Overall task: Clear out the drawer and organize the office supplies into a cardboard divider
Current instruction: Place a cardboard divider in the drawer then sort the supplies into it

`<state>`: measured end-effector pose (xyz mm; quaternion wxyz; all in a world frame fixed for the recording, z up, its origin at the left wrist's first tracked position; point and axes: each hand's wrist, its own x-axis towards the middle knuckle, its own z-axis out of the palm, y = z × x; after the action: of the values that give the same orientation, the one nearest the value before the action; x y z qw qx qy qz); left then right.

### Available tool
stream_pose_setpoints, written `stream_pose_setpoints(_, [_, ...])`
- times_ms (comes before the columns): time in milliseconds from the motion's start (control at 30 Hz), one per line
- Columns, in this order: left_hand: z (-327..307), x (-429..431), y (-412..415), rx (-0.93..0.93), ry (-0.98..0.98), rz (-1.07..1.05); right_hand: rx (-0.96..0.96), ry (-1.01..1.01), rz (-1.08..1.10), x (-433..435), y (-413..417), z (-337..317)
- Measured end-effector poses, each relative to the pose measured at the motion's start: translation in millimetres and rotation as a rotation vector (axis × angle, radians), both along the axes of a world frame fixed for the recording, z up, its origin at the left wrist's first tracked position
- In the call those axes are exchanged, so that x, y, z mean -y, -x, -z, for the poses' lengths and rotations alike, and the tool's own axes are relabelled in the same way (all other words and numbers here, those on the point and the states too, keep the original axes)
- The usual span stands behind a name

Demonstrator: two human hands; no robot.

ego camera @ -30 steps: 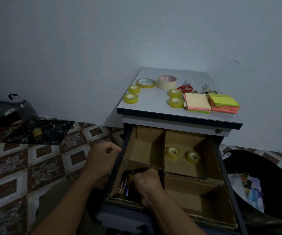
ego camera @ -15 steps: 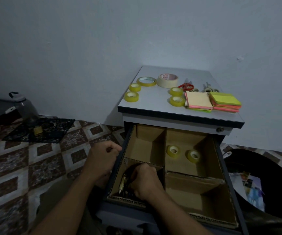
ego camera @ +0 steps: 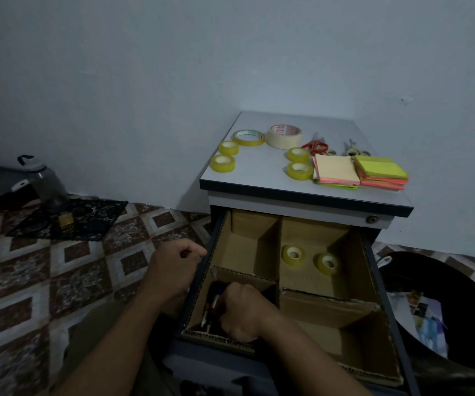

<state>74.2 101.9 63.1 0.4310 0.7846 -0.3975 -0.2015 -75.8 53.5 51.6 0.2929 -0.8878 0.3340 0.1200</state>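
The drawer (ego camera: 199, 281) stood pulled out, and the cardboard divider (ego camera: 327, 305) sat inside it, making four compartments. The right hand (ego camera: 242, 312) was down in the near left compartment, its fingers curled round a bunch of pens (ego camera: 212, 307). Only a few barrels of them showed beside the knuckles, along the left side of that compartment. The left hand (ego camera: 173, 267) was just beside the left wall of the drawer with bent fingers, but I could not tell if it gripped the edge or only rested against it. Two small tape rolls (ego camera: 292, 254) lay in the far right compartment, and the other two compartments showed only cardboard. On the cabinet top (ego camera: 259, 181) were the yellow tape rolls (ego camera: 222, 163), the masking tape (ego camera: 284, 136), the red scissors (ego camera: 314, 145) and the sticky notes (ego camera: 336, 171). In my judgement the step in hand was the placing of the pens, so the sorting was at its early part. The next move would call for letting the pens go so that they lie flat together. Then the hand must come out without catching the thin partition and reach up for the next item.
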Motion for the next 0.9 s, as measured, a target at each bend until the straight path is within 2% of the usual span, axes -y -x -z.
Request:
stream_pose_setpoints(233, [2, 0, -2, -0.019, 0.000, 0.014, 0.107, 0.066, 0.054, 6, 8, -4])
stream_pose_setpoints(567, [3, -1, -1, -0.007, 0.011, 0.003, -0.057, 0.239, -0.094, -5, 9, -6])
stream_pose_setpoints(900, [4, 0, -1, -0.032, 0.014, -0.002, -0.012, 0.203, -0.092, 0, 5, -16])
